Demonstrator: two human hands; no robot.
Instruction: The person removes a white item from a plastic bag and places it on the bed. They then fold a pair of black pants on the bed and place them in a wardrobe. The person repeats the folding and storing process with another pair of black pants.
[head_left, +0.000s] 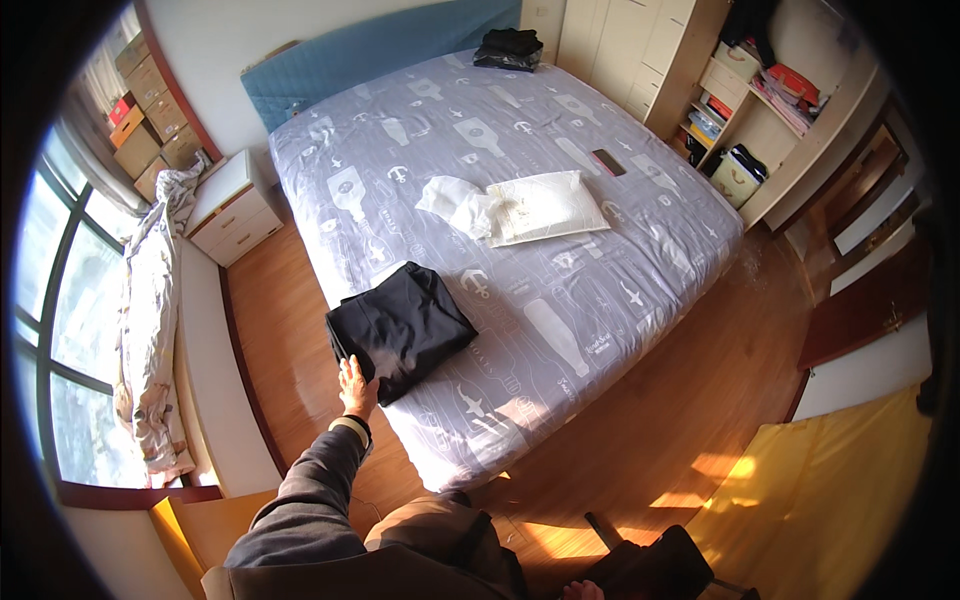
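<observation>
My left hand (357, 388) reaches forward with its fingers spread, at the near left edge of a folded black garment (409, 330). The fingertips seem to touch the cloth without gripping it. The garment lies flat on the corner of a mattress with a grey-purple printed sheet (525, 322). At the bottom rim, only a small part of my right hand (583, 591) shows, close to a black object (660, 566), perhaps a chair seat. Whether that hand holds anything is hidden.
A white plastic package (553, 208), crumpled white plastic (454, 202) and a phone (608, 163) lie mid-bed. Black folded clothes (508, 49) sit by the blue headboard (375, 56). A white nightstand (232, 210) stands left, open shelves (739, 112) right, and a yellow surface (825, 495) lower right.
</observation>
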